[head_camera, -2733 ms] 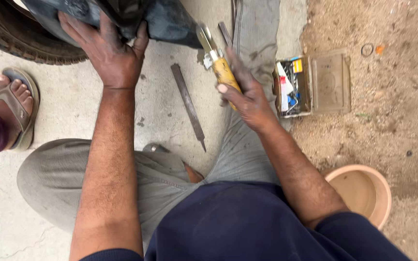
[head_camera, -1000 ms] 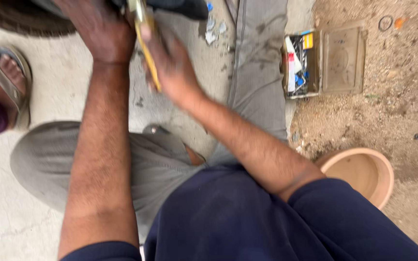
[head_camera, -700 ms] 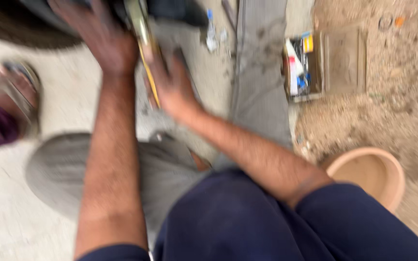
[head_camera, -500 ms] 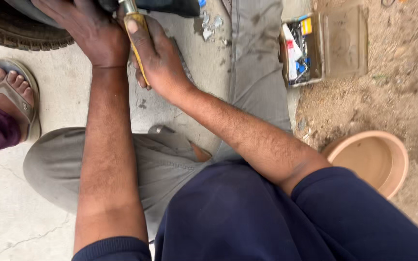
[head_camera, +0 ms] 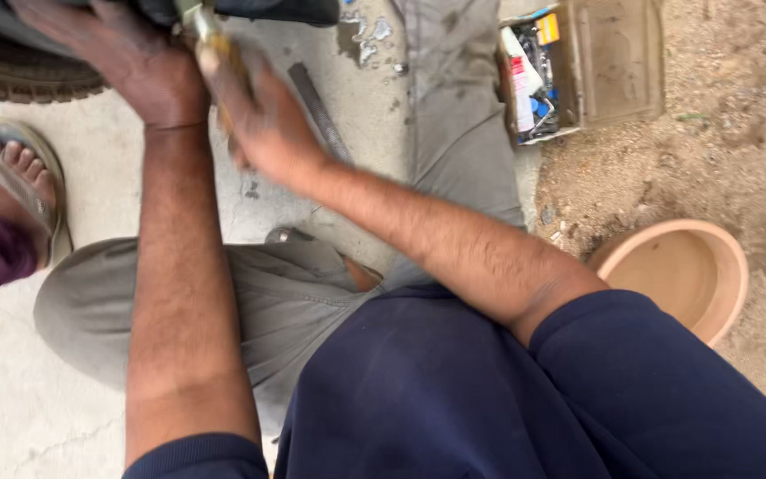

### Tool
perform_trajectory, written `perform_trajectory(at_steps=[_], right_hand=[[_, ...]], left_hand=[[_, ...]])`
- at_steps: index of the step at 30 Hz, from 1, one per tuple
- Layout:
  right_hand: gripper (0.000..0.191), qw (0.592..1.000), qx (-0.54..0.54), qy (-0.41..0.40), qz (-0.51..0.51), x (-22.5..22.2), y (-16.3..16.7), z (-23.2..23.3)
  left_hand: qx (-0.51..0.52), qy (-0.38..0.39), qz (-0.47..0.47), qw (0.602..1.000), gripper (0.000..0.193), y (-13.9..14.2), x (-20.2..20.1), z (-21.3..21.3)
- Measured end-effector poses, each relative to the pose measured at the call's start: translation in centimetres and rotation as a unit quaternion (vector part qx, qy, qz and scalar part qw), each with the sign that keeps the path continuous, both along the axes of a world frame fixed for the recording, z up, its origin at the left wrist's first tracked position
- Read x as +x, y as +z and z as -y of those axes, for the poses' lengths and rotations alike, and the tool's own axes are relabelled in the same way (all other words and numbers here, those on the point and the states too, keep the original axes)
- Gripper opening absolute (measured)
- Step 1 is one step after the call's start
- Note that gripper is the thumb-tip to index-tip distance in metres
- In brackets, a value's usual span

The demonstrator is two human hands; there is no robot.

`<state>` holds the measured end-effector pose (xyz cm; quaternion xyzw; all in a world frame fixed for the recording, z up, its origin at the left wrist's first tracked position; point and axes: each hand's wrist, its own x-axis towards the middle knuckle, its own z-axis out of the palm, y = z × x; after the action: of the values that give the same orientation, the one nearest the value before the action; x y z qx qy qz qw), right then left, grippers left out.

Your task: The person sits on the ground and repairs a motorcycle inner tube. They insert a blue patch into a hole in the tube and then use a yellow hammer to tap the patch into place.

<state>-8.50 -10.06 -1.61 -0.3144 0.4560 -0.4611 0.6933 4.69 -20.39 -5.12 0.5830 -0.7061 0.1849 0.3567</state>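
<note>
Gripping a yellow-handled tool (head_camera: 214, 55) in closed fingers, the right hand (head_camera: 263, 124) is working it at the dark rubber tube (head_camera: 250, 9) that the left hand (head_camera: 130, 58) is pinning against the tyre (head_camera: 19, 75); it could slip onto the left fingers. One metal file (head_camera: 319, 111), one open tool box (head_camera: 578, 66), one clay bowl (head_camera: 680, 275) are lying nearby

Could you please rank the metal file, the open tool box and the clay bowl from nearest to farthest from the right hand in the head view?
1. Metal file: on the concrete just right of the right hand.
2. Tool box: farther right, at the top.
3. Clay bowl: farthest, lower right on the dirt.
</note>
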Motion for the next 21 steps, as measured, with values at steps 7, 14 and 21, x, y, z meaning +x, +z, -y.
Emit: perform_trajectory(at_steps=[7, 14, 21], right_hand=[[0.052, 0.997, -0.073, 0.007, 0.001, -0.8, 0.4, 1.0], [0.053, 0.999, -0.029, -0.026, 0.028, 0.8, -2.2, 0.5], [0.052, 0.998, -0.043, -0.011, 0.033, 0.0, -1.3, 1.4]], left_hand=[[0.037, -0.005, -0.047, 0.998, 0.08, 0.9, -0.9, -0.6], [0.075, 0.012, -0.057, 0.995, 0.081, 1.5, -1.2, -0.8], [0.053, -0.01, -0.06, 0.997, 0.085, 1.2, -0.8, -0.7]])
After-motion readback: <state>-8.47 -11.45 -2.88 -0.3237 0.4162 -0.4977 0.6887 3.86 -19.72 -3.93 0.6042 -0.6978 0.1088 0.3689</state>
